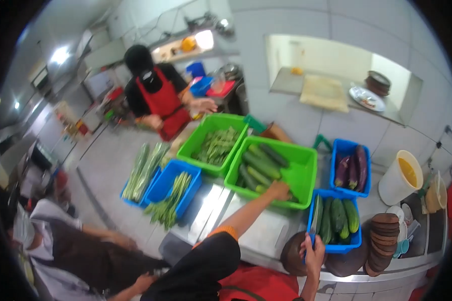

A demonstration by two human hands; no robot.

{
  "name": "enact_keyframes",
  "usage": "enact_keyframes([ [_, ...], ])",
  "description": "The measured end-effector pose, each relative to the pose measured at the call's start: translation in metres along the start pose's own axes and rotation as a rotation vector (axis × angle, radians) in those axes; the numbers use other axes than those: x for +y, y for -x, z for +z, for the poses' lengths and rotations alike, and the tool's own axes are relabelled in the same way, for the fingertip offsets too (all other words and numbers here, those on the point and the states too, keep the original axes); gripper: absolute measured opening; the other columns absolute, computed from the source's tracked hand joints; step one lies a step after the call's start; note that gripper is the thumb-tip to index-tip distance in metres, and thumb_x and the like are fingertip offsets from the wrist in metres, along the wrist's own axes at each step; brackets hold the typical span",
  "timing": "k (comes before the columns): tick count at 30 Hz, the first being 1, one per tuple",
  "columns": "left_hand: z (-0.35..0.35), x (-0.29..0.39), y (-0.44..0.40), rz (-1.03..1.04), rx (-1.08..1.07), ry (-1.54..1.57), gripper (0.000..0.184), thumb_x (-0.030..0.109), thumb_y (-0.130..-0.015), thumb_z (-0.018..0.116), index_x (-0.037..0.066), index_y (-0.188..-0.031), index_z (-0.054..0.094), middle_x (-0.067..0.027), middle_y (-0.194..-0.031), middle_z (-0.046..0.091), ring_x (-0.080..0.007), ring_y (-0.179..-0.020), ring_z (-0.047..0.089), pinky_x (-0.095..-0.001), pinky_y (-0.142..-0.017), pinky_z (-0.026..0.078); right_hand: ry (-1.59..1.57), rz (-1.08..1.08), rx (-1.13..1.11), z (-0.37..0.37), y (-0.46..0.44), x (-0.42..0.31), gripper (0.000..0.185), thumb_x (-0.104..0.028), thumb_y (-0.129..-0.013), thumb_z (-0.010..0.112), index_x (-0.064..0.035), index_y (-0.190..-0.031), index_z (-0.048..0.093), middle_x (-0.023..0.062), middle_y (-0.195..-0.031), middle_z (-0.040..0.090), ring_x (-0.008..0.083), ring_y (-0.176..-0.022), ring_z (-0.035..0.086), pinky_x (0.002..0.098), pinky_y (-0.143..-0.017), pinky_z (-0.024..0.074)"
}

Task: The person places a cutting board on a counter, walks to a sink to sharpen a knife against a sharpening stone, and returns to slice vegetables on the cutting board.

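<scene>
Cucumbers point(260, 164) lie in the green bin point(303, 175); the left hand point(279, 191) reaches among them, its grip hidden, hold uncertain; the right hand point(314, 253) has its grip wrapped round a knife point(316, 216), best kept clear of the left

We read this as a kitchen, commercial by its look: tiled wall point(301, 20), hatch point(286, 78) with a white plate point(376, 108), aproned co-workers point(158, 100). Nearer us, a steel table point(208, 200) bears plastic bins point(304, 170) of vegetables point(261, 161).
</scene>
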State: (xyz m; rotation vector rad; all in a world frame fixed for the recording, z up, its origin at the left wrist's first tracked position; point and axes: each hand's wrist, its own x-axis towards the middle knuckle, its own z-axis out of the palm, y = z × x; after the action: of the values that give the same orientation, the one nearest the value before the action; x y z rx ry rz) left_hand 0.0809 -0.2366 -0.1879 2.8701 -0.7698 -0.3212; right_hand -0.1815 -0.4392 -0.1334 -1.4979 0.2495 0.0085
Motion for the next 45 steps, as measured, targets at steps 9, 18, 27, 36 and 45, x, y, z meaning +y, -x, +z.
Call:
enact_keyframes([
  [9,-0.002,-0.015,-0.028,0.121,-0.324,0.0,0.075,0.056,-0.075,0.077,0.001,-0.122,0.062,-0.0187,-0.121,0.067,-0.0372,-0.113,0.063,-0.0452,-0.095,0.051,-0.053,0.024,0.221,0.032,0.018,0.021,0.017,-0.015,-0.094,0.068,-0.0016,-0.104,0.064,0.0012,-0.071,0.061,0.0056,-0.051,0.053,0.0215,-0.043,0.0419],
  [18,-0.015,-0.02,-0.017,0.146,-0.174,0.478,0.078,0.062,-0.088,0.059,-0.007,-0.125,0.057,-0.0305,-0.114,0.065,-0.0439,-0.107,0.063,-0.0471,-0.093,0.049,0.054,-0.079,0.348,0.049,0.009,0.02,0.018,-0.013,-0.099,0.059,-0.0024,-0.113,0.066,0.0031,-0.072,0.061,0.0092,-0.053,0.051,0.0251,-0.046,0.0395],
  [27,-0.011,-0.023,0.145,0.336,-0.047,0.765,0.083,0.058,-0.072,0.079,0.005,-0.129,0.052,-0.0214,-0.112,0.066,-0.0401,-0.102,0.064,-0.0484,-0.087,0.049,-0.02,-0.098,0.472,0.068,0.005,0.022,0.037,-0.034,-0.107,0.043,-0.0018,-0.107,0.06,0.0016,-0.055,0.047,0.0114,-0.039,0.045,0.0265,-0.035,0.0351],
  [36,0.07,-0.048,0.203,0.09,0.113,0.271,0.069,0.028,-0.073,0.084,0.018,-0.135,0.055,-0.0189,-0.119,0.051,-0.0402,-0.106,0.053,-0.0513,-0.087,0.046,0.764,-0.044,0.216,0.084,0.05,0.053,0.024,-0.022,-0.101,0.055,-0.0003,-0.092,0.053,0.0223,-0.062,0.057,0.0446,-0.059,0.059,0.0479,-0.052,0.0433],
  [45,0.068,-0.031,0.195,0.286,0.076,0.217,0.055,0.028,-0.09,0.069,0.018,-0.14,0.048,-0.0159,-0.118,0.054,-0.0354,-0.103,0.056,-0.0467,-0.085,0.049,0.963,0.003,0.013,0.107,0.039,0.09,0.023,-0.019,-0.1,0.053,0.0025,-0.096,0.049,0.0314,-0.069,0.062,0.0545,-0.071,0.062,0.06,-0.065,0.0495],
])
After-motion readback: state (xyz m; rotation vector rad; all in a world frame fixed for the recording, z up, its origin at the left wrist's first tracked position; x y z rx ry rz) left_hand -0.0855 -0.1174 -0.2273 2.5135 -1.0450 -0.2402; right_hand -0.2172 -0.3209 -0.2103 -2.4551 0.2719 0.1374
